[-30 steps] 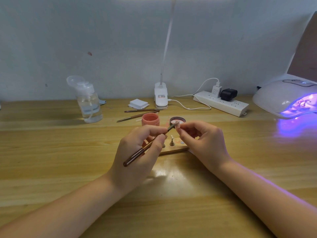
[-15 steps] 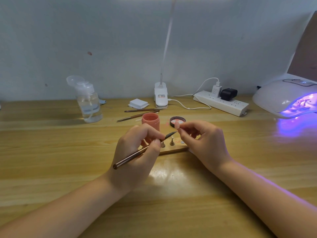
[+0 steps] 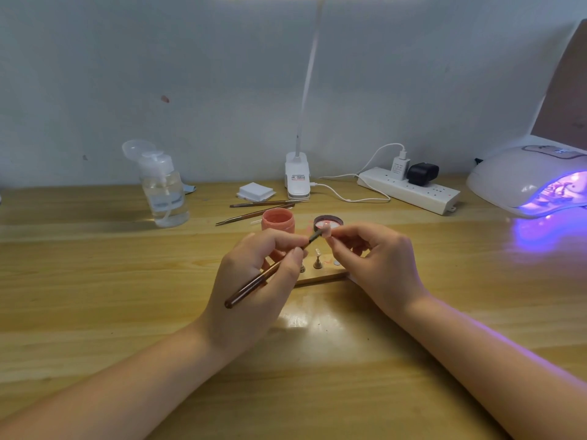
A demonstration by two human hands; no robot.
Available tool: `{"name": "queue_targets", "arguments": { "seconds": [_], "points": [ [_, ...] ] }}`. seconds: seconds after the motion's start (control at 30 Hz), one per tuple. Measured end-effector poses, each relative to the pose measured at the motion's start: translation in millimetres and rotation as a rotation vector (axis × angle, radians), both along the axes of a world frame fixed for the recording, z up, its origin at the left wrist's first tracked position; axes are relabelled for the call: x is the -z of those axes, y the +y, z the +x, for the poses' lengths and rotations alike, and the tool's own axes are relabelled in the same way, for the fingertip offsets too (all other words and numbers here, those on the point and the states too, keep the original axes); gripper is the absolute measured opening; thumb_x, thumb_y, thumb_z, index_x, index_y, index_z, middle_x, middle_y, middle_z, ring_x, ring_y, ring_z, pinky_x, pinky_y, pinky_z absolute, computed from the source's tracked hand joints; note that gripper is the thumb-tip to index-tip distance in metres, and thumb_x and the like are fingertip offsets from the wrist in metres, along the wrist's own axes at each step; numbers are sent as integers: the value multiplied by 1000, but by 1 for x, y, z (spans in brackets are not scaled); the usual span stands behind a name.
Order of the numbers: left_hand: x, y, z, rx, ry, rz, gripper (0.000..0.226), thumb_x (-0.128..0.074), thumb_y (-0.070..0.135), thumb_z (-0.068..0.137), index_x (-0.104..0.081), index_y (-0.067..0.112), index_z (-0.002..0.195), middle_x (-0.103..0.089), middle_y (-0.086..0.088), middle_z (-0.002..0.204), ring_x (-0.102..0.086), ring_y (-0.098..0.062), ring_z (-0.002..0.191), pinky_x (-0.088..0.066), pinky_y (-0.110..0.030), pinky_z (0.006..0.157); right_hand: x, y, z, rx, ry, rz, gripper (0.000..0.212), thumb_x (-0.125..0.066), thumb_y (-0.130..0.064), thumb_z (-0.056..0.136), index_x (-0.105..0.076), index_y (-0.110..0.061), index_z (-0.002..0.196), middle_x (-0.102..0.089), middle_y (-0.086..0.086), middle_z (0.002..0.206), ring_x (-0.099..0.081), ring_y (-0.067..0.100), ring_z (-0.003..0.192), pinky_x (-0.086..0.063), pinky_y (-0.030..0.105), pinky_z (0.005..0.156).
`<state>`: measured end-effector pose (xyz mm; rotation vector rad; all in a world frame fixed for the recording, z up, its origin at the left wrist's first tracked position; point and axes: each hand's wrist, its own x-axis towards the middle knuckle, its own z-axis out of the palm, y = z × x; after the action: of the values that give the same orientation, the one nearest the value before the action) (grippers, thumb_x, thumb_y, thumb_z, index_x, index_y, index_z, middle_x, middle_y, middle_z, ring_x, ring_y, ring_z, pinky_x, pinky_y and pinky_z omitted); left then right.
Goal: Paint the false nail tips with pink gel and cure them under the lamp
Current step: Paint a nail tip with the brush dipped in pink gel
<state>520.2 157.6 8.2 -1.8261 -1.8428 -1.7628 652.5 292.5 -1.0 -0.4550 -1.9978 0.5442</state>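
Pink false nail tip sits pinched in the right hand fingertips; the left hand grips a brush touching it.

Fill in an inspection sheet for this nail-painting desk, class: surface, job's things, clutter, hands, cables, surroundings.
Surface: wooden table, with glare near the hands.
Job's things: brush tip at the pink nail tip; pink gel jar open, lid beside it; wooden stand with pegs; curing lamp glowing violet.
Clutter: pump bottle, white pads, two spare brushes.
Hands: left hand grips the brush; right hand pinches the nail tip.
Cables: white cable near the power strip.
Surroundings: desk lamp, pale wall.
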Motion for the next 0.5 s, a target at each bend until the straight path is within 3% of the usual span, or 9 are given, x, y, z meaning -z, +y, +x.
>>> {"name": "queue_targets", "arguments": {
  "seconds": [0.17, 0.27, 0.37, 0.5],
  "points": [
    [-1, -2, 1, 22, -9, 55, 21, -49, 30, 86, -66, 19, 91, -69, 8, 81, -64, -13, 82, -50, -24, 69, 0, 0, -1, -11, 28, -95, 11, -72, -12, 84, -75, -13, 94, -70, -9, 80, -64, 7, 67, -54, 23, 65],
    [-1, 0, 0, 20, -45, 28, 19, -54, 26, 90, -68, 15, 98, -71, 4, 87, -66, -17, 88, -53, -31, 76, 0, 0, -1, -30, 28, -140, 10, -72, -12, 84, -75, -15, 93, -69, -11, 81, -64, 4, 68, -52, 18, 66],
    [-3, -3, -2, 60, -27, 16, 19, -52, 30, 85, -67, 19, 87, -70, 7, 78, -66, -15, 80, -52, -29, 69, 0, 0, -1, -30, 31, -179, 12, -72, -12, 83, -74, -19, 92, -69, -13, 80, -64, 3, 69, -52, 18, 66],
    [-19, 3, -8, 60, -224, 42, 14, -53, 14, 81, -66, 18, 78, -69, 8, 70, -67, -7, 72, -52, -19, 61, 1, 2, -2, -11, 25, -205, 10, -72, -13, 83, -74, -19, 92, -69, -13, 77, -64, 6, 67, -53, 21, 64]
  ]
}}
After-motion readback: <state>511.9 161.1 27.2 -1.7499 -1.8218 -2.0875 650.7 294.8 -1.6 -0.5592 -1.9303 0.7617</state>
